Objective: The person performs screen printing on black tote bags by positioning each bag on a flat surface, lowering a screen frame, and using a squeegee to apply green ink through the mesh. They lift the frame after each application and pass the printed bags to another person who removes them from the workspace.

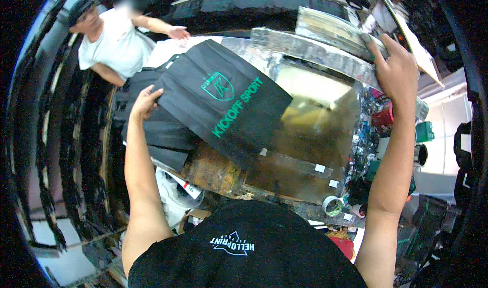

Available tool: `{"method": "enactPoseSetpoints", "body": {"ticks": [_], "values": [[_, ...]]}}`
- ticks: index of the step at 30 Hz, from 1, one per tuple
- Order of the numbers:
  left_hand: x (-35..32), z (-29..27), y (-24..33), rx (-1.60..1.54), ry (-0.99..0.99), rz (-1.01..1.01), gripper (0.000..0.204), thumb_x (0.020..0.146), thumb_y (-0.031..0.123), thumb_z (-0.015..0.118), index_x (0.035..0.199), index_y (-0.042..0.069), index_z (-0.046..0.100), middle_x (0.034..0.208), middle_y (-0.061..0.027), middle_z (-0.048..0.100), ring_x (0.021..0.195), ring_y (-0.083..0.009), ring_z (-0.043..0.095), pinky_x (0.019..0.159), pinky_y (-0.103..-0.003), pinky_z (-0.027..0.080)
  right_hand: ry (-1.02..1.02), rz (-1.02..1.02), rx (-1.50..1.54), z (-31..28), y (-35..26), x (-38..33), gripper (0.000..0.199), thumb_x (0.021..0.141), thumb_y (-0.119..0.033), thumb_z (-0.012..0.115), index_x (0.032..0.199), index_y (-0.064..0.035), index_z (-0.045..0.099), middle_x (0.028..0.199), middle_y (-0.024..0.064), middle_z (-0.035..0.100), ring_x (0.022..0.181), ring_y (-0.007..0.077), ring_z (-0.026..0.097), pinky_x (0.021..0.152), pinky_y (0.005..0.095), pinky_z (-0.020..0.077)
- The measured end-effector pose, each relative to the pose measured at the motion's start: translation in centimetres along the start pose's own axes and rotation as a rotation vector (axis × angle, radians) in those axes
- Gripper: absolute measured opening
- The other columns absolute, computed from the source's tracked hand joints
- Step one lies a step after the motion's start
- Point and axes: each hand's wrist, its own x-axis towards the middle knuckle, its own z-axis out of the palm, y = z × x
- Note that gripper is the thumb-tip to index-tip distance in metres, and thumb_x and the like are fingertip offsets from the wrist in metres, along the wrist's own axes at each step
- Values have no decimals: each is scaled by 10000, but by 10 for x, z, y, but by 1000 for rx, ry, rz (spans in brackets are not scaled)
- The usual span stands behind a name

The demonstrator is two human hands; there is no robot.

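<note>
My left hand (pixel 147 102) pinches the left edge of a flat black fabric piece (pixel 195 79) with a green crest and green lettering. That piece is lifted at a slant and partly covers a glossy brown printing board (pixel 310 135). Under and beside it, at the left, lie more dark fabric pieces (pixel 170 153). Up at the far right, my right hand (pixel 396 64) is closed around the end of a pale, paint-stained frame bar (pixel 330 26), apparently part of a raised printing screen. Its fingertips are partly hidden.
Across the table at the far left stands a person in a white shirt (pixel 114 39), one hand (pixel 178 32) stretched over the table. A tape roll (pixel 333 205) sits at the near right corner. Paint-stained containers, a red one (pixel 382 116) among them, line the right side. A clear plastic bag (pixel 175 199) is at near left.
</note>
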Motion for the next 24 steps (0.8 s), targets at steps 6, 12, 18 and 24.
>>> {"method": "enactPoseSetpoints", "body": {"ticks": [6, 12, 18, 24], "values": [[29, -25, -97, 422, 977, 35, 868, 878, 327, 794, 1486, -80, 327, 1372, -367, 469, 1242, -510, 507, 1055, -502, 460, -14, -10, -49, 6, 3, -10, 645, 972, -600, 529, 1244, -40, 697, 1197, 228, 699, 1133, 389, 657, 1022, 472, 452], [-127, 55, -162, 846, 621, 795, 535, 932, 383, 724, 1313, 22, 617, 1176, -156, 669, 1147, -347, 605, 1027, -483, 437, 26, -73, -68, 10, -9, -43, 621, 975, -587, 537, 1228, -41, 690, 1146, 207, 717, 1113, 372, 663, 982, 507, 449], [-123, 79, -210, 930, 459, 506, 902, 981, 659, 480, 1640, 110, 203, 1703, -167, 158, 1579, -343, 110, 1275, -495, 106, -2, -60, -99, 7, -13, -35, 583, 997, -539, 549, 1260, -35, 677, 1201, 216, 699, 1133, 388, 651, 986, 461, 459], [-95, 84, -235, 1023, 285, 357, 684, 1059, 522, 423, 1631, 182, 266, 1717, -120, 144, 1559, -369, 187, 1239, -568, 201, -56, -35, -95, 4, -12, -41, 597, 985, -577, 525, 1256, -67, 680, 1209, 190, 708, 1164, 359, 645, 1016, 518, 422]]}}
